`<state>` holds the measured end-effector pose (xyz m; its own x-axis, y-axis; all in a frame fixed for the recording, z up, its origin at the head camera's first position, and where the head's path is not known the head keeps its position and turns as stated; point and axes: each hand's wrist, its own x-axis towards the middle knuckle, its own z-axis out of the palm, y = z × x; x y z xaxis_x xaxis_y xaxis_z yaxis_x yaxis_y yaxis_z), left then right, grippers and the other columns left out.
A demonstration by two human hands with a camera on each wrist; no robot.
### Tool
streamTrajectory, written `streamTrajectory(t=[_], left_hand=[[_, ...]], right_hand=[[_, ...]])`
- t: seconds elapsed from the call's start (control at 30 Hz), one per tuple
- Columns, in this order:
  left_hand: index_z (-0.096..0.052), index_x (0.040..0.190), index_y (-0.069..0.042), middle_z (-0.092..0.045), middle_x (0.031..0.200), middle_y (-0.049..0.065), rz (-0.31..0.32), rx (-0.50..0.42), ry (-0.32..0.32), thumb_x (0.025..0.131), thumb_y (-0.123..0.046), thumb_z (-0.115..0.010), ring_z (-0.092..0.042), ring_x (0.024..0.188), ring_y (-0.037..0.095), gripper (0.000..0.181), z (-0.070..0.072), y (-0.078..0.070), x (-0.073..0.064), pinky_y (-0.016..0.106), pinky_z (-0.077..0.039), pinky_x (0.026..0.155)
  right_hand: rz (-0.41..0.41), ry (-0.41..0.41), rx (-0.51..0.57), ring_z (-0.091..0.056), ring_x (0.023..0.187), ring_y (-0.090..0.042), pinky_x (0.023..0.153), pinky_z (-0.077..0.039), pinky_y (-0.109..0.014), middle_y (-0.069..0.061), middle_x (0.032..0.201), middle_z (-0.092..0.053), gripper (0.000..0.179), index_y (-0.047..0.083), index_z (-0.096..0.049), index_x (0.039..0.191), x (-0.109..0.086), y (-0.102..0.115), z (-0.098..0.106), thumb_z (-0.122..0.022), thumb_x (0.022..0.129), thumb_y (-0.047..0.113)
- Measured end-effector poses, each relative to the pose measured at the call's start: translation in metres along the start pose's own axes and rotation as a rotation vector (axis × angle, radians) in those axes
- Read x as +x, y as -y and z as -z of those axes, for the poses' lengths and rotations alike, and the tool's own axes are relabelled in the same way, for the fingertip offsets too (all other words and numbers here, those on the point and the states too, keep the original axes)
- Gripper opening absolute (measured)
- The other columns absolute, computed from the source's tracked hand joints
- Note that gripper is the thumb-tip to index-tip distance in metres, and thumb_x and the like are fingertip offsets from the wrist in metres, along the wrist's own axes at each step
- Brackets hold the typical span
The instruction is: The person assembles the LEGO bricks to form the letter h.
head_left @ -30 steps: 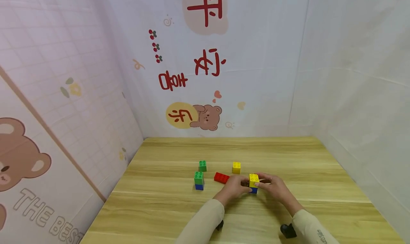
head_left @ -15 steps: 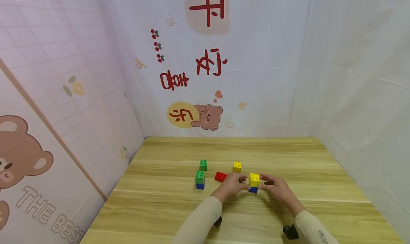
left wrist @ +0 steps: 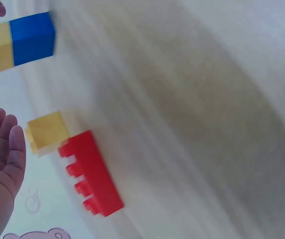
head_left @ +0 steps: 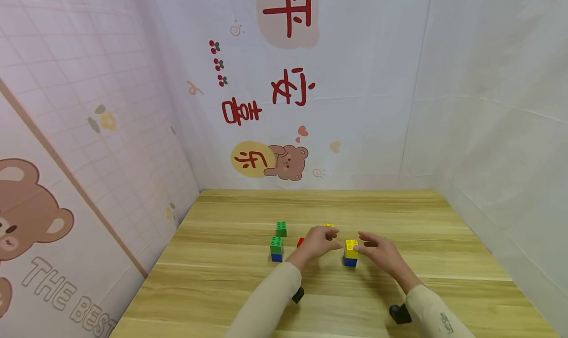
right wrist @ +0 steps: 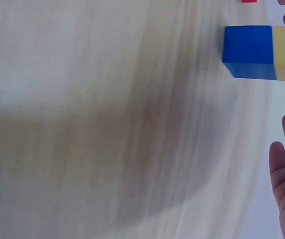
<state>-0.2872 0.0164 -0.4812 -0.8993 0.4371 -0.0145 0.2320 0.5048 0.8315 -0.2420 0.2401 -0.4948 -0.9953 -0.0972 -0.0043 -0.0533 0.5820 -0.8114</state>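
- The yellow-over-blue stack (head_left: 350, 258) stood upright on the desk (head_left: 341, 306) between the left grip (head_left: 315, 243) and the right grip (head_left: 378, 253), both released.
- From the head, the right grip overlapped it; the right wrist view suggested, hazily, a gap.
- Leftward stood a green-over-blue stack (head_left: 276, 249).
- Beyond, only the left wrist view showed the red brick (left wrist: 96, 174) and yellow brick (left wrist: 48, 131) whole.
- Farther: a green brick (head_left: 281, 229).

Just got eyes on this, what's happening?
A person's left hand and right hand flank a yellow-on-blue stack on the table. The left holds nothing; the right may just touch the stack. Further left are a green-on-blue stack and a green block. In the head view, the left hand partly covers a red block and another yellow block.
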Motion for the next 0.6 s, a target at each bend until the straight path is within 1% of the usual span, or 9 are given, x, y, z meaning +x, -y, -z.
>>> streamTrajectory(t=[0.17,0.27,0.4,0.47,0.6], left_hand=[[-0.065,0.131,-0.011,-0.066,0.124,0.007,-0.012,-0.005,-0.028,0.091,-0.026,-0.074,-0.061,0.112,0.022,0.043,0.016,-0.004,0.002,0.033,-0.051,0.093],[-0.065,0.131,-0.013,-0.067,0.123,0.005,-0.010,-0.002,-0.048,0.091,-0.028,-0.074,-0.061,0.111,0.020,0.044,0.026,-0.006,0.002,0.031,-0.051,0.092],[-0.065,0.132,-0.014,-0.067,0.120,0.000,-0.014,0.004,-0.067,0.091,-0.030,-0.074,-0.061,0.109,0.016,0.044,0.042,-0.007,0.003,0.030,-0.052,0.090],[-0.064,0.132,-0.013,-0.066,0.119,-0.001,-0.018,-0.002,-0.073,0.092,-0.029,-0.073,-0.060,0.109,0.017,0.044,0.051,-0.007,0.003,0.031,-0.052,0.090],[-0.064,0.133,-0.012,-0.066,0.120,0.002,-0.034,-0.010,-0.098,0.093,-0.027,-0.072,-0.060,0.111,0.021,0.044,0.068,-0.005,0.003,0.034,-0.051,0.091]], right_hand=[[0.010,-0.010,-0.012,-0.051,0.126,-0.039,0.095,-0.048,-0.055,-0.020,0.140,-0.054,0.066,0.004,-0.050,0.145,0.004,0.010,0.002,-0.068,0.094,0.043],[0.016,-0.017,-0.012,-0.051,0.126,-0.039,0.095,-0.047,-0.055,-0.021,0.141,-0.053,0.064,0.004,-0.049,0.145,0.008,0.015,0.003,-0.067,0.095,0.039],[0.007,-0.028,0.002,-0.051,0.126,-0.038,0.096,-0.047,-0.055,-0.020,0.142,-0.052,0.067,0.005,-0.050,0.145,0.012,0.021,0.003,-0.066,0.094,0.045],[0.008,-0.032,-0.001,-0.051,0.126,-0.038,0.096,-0.047,-0.054,-0.020,0.143,-0.051,0.070,0.006,-0.050,0.145,0.014,0.025,0.003,-0.066,0.093,0.050],[0.024,-0.041,0.002,-0.050,0.127,-0.037,0.096,-0.047,-0.054,-0.019,0.143,-0.051,0.070,0.007,-0.050,0.146,0.017,0.033,0.003,-0.065,0.093,0.051]])
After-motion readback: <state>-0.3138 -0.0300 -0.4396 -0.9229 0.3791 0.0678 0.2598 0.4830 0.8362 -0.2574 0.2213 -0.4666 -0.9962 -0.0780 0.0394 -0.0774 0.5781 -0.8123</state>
